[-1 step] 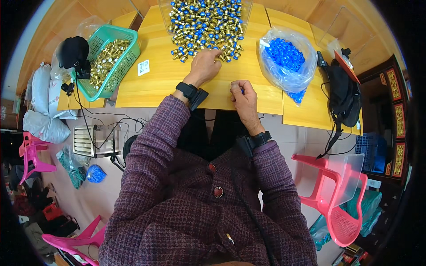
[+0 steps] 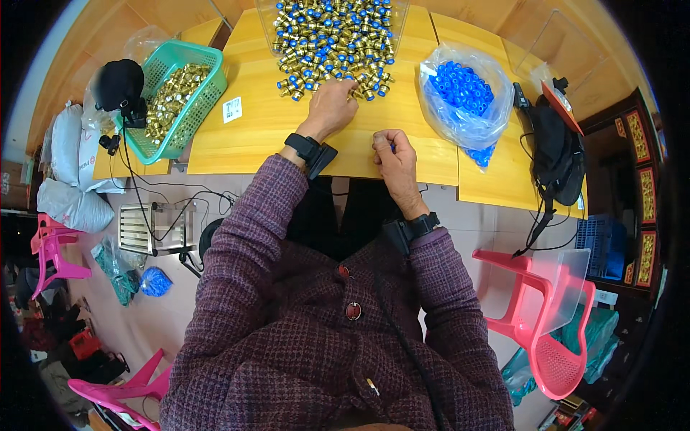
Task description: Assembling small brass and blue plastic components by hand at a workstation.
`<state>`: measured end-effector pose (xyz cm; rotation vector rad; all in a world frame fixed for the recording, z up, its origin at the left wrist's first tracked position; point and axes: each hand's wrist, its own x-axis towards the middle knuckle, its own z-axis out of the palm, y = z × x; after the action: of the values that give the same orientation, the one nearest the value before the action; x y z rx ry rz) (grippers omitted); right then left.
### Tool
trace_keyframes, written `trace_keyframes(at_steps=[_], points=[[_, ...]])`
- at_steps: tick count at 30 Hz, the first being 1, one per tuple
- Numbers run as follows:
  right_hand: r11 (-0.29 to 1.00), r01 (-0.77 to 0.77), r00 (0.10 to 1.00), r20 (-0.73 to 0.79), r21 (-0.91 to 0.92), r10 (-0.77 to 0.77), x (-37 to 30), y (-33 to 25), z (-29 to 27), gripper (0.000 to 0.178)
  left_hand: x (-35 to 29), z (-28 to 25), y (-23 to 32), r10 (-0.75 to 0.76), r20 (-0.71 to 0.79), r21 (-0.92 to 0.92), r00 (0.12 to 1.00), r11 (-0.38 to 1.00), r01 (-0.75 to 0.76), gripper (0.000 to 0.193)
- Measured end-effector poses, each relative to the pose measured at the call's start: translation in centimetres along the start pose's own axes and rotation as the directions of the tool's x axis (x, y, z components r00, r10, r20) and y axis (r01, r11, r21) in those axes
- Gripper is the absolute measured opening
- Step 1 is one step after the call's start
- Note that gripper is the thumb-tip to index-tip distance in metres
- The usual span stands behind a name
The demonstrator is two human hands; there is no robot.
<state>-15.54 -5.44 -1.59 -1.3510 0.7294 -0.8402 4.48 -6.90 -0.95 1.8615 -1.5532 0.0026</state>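
Observation:
A heap of brass fittings with blue caps (image 2: 338, 54) lies at the far middle of the table, spilling out of a clear tray. At its near edge my left hand (image 2: 332, 109) reaches in with bent fingers against the fittings; what is between the fingertips is hidden. Nearer the table's front edge my right hand (image 2: 397, 167) is closed, fingers curled inward. Bits of blue plastic cap show between its fingers. To the right, a clear plastic bag (image 2: 440, 123) holds many loose blue caps (image 2: 463, 87). A green basket (image 2: 188, 131) of brass fittings without blue caps (image 2: 169, 108) stands at the left.
A white label (image 2: 232, 109) lies on the yellow table (image 2: 269, 144). A black cap (image 2: 118, 85) with cables is beside the basket. At the right lies a black bag (image 2: 557, 154). Pink chairs (image 2: 514, 287) stand on the floor, with sacks (image 2: 72, 205) at the left.

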Motion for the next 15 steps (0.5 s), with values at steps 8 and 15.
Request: trace_keyframes(at_steps=[8,15], points=[[1.000,-0.004,1.000,0.001,-0.007,0.004,0.0,-0.1,-0.1,0.019,-0.4,-1.3,1.6,-0.044,0.222,0.055,0.974,0.998,0.033,0.027],[1.000,-0.023,1.000,-0.004,0.014,0.023,0.0,-0.1,-0.1,0.017,-1.5,-1.7,2.5,-0.080,0.179,0.053,0.981,0.996,0.071,0.028]])
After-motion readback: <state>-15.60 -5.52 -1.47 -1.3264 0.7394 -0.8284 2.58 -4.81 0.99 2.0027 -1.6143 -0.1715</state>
